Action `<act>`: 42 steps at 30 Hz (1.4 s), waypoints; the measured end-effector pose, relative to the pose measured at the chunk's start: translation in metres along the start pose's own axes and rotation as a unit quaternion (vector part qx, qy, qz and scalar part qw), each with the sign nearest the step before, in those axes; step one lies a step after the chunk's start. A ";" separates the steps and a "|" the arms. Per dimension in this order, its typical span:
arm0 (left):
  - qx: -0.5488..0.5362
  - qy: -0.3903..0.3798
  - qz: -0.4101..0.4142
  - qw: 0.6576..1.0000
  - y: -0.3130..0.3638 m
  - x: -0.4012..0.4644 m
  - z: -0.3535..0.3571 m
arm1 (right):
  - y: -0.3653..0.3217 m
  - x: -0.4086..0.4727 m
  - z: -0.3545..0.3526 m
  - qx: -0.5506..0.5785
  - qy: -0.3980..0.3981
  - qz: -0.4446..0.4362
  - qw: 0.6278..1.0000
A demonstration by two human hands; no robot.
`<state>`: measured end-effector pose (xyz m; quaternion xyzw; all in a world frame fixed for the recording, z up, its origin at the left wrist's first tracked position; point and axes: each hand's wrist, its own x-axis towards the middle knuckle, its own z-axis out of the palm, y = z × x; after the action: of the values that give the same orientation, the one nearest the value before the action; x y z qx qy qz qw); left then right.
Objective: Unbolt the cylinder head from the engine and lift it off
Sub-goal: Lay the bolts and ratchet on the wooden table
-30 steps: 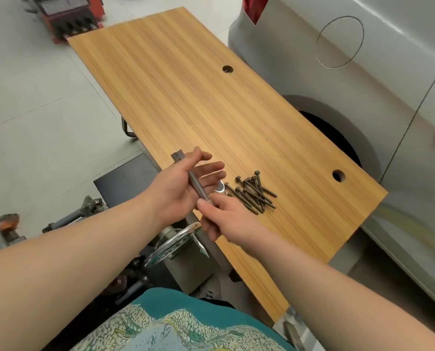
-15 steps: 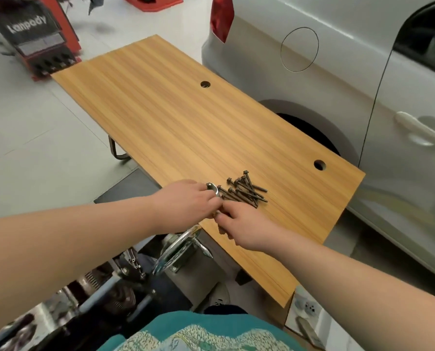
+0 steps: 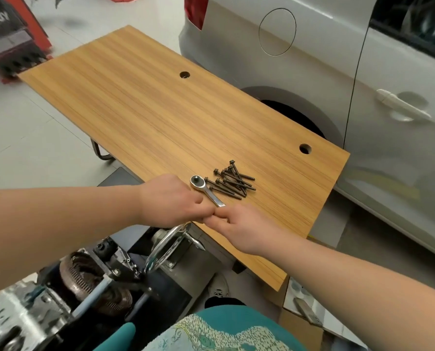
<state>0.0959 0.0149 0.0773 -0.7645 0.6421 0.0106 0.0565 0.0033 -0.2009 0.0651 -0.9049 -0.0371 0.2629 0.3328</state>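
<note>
Two hands meet at the near edge of the wooden table [image 3: 160,117]: the left hand [image 3: 172,200] and right hand [image 3: 239,224] both have fingers curled at the handle end of a ratchet wrench [image 3: 206,190] — whether each actually grips it I cannot tell. Its round head lies on the tabletop, just beside a heap of dark bolts [image 3: 233,181]. Below the table's edge, lower left, sits the engine [image 3: 89,282] on its stand — a silver car [image 3: 338,72] is parked behind.
</note>
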 end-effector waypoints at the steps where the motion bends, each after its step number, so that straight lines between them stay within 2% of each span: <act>1: -0.012 0.012 0.006 1.000 0.000 0.003 -0.001 | 0.004 -0.002 0.000 0.022 0.002 0.001 1.000; 3: -0.059 0.028 0.002 0.998 -0.004 0.013 0.000 | 0.009 -0.004 -0.003 0.051 0.022 -0.001 0.998; 6: -0.103 -0.078 -0.063 0.990 -0.014 0.038 0.007 | 0.018 0.005 -0.002 0.091 0.030 0.006 0.995; 8: -0.145 -0.086 -0.109 0.980 -0.029 0.047 0.016 | 0.031 0.017 0.002 0.150 0.032 0.042 0.987; 10: -0.101 -0.102 -0.158 0.977 -0.049 0.050 0.031 | 0.053 0.027 0.009 0.206 0.042 0.102 0.972; 12: -0.060 -0.154 -0.231 0.959 -0.065 0.050 0.052 | 0.081 0.037 0.016 0.231 0.055 0.164 0.958; 16: -0.160 -0.219 -0.317 0.909 -0.061 0.062 0.103 | 0.134 0.063 0.029 0.206 0.104 0.211 0.950; 20: -0.232 -0.218 -0.357 0.878 -0.054 0.072 0.137 | 0.158 0.088 0.037 0.136 0.127 0.245 0.951; 26: -0.229 -0.158 -0.393 0.877 -0.040 0.063 0.156 | 0.156 0.100 0.057 0.056 0.120 0.229 0.964; 32: -0.219 -0.168 -0.394 0.877 -0.031 0.048 0.165 | 0.137 0.120 0.067 -0.050 0.098 0.191 0.975; 35: -0.169 -0.154 -0.386 0.894 -0.028 0.048 0.166 | 0.135 0.128 0.068 -0.097 0.078 0.150 0.981; 38: -0.119 -0.145 -0.358 0.915 -0.027 0.054 0.170 | 0.140 0.126 0.068 -0.096 0.083 0.116 0.985; 42: -0.162 -0.174 -0.350 0.906 -0.023 0.064 0.174 | 0.148 0.118 0.069 -0.064 0.114 0.102 0.986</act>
<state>0.1392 -0.0264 -0.0992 -0.9247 0.3028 0.2270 0.0425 0.0543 -0.2464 -0.1245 -0.9473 0.0765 0.1881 0.2477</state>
